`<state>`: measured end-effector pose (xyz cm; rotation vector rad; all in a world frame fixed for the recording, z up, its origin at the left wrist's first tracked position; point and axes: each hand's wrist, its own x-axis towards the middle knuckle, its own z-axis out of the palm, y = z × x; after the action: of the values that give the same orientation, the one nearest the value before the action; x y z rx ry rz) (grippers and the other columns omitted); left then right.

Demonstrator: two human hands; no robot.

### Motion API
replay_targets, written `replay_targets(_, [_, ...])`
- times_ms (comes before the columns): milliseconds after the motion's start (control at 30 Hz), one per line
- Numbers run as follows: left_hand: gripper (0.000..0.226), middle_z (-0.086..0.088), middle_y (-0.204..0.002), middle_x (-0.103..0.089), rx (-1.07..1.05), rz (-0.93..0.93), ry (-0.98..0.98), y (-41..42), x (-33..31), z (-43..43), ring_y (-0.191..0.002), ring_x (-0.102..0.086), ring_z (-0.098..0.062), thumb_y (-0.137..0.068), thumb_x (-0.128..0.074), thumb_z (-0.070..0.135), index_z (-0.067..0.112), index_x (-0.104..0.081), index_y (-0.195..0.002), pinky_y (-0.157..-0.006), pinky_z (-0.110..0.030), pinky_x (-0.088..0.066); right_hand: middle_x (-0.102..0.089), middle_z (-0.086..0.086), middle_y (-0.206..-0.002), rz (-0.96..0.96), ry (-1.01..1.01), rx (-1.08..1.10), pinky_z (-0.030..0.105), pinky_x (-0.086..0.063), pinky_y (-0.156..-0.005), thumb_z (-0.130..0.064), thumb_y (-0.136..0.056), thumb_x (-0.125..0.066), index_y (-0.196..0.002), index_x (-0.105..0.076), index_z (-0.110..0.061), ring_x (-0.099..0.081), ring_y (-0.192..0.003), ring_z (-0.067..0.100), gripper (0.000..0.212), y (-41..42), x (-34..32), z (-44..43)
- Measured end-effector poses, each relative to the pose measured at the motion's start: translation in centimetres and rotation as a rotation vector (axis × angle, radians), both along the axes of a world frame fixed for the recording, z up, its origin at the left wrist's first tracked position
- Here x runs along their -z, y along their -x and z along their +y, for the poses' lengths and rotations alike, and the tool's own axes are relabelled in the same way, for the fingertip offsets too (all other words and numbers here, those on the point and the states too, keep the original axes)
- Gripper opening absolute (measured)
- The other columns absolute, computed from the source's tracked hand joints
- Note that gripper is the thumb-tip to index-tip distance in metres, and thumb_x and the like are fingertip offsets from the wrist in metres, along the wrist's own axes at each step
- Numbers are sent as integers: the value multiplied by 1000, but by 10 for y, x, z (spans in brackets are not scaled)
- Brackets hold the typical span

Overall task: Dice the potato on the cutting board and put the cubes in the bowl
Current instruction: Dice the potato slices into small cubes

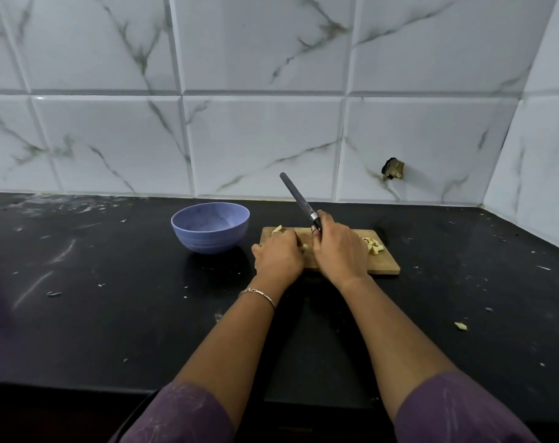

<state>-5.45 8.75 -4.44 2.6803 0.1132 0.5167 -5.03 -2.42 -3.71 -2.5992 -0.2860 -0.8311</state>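
Potato (278,230) held on cutting board (385,266).
The right hand (339,251) gripped the knife (299,199), blade tilted toward 11 o'clock; left hand (279,255) curled its fingers on the potato. Bowl (208,231) stood at 9 o'clock, just off the board's edge.

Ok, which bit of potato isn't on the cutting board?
The lone pale potato piece lying by itself on the black counter, nearer the person than the board. The other pieces sit on the wooden cutting board.

A home kitchen. A black stone bench (96,314) meets white marble-veined wall tiles (259,139) at twelve o'clock. On it sit a wooden cutting board (387,266) and, at its nine o'clock, a blue bowl (208,242).
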Motion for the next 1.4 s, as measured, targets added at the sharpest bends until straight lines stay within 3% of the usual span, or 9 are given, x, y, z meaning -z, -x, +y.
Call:
replay_targets(200, [22, -8, -117, -66, 50, 3, 48, 1, 2, -1, -115, -59, -26, -93, -56, 13, 10, -67, -113, -91, -35, -45, -69, 5, -101, 19, 10, 13, 36, -45, -69, -33, -106, -41, -147, -42, -20, -66, -90, 24, 43, -2, 2, -1])
replay_targets(400, [28, -12, -120, -66, 104, 40, 89, 9, -3, 8, -115, -59, -26, -90, -62, 8, 5, -66, -118, -93, -29, -45, -66, 5, -98, 70, 25, 18, 33, -37, -67, -33, -106, -40, -157, -25, -27, -62, -91, 25, 53, 5, 2, -2])
replay_targets(600, [30, -17, -124, -64, 157, 118, 153, 20, -6, 17, -118, -57, -29, -93, -54, 1, 0, -63, -121, -99, -30, -43, -52, 0, -88, 114, -6, -67, 35, -43, -73, -27, -107, -40, -158, -16, -31, -51, -82, 18, 57, 25, 5, 0])
replay_targets(700, [32, -18, -128, -62, 149, 75, 177, 24, -2, 15, -121, -55, -31, -93, -48, -2, -1, -64, -121, -102, -31, -42, -54, 2, -91, 133, 5, -65, 36, -46, -74, -20, -105, -44, -158, -15, -35, -56, -85, 20, 62, 37, 9, 0])
replay_targets(867, [25, -15, -122, -65, 70, -49, 213, 24, 7, 11, -115, -58, -29, -94, -53, 6, 2, -71, -111, -97, -31, -45, -54, 3, -108, 243, -15, -26, 37, -48, -81, -17, -102, -47, -156, -28, -31, -57, -102, 23, 59, 71, 13, -16])
replay_targets(1133, [31, -10, -135, -57, 40, -93, 176, 22, 9, 9, -120, -56, -25, -93, -61, 15, 11, -68, -123, -102, -32, -43, -62, -3, -117, 169, -90, -5, 34, -52, -88, -21, -102, -49, -148, -44, -36, -60, -107, 18, 48, 108, 19, -36])
replay_targets(1400, [17, -10, -110, -68, 27, -91, 137, 19, 9, 9, -102, -63, -25, -92, -63, 18, 10, -75, -102, -86, -33, -50, -68, -6, -118, 111, -27, 15, 31, -52, -89, -25, -100, -54, -142, -52, -37, -63, -105, 14, 43, 112, 18, -33])
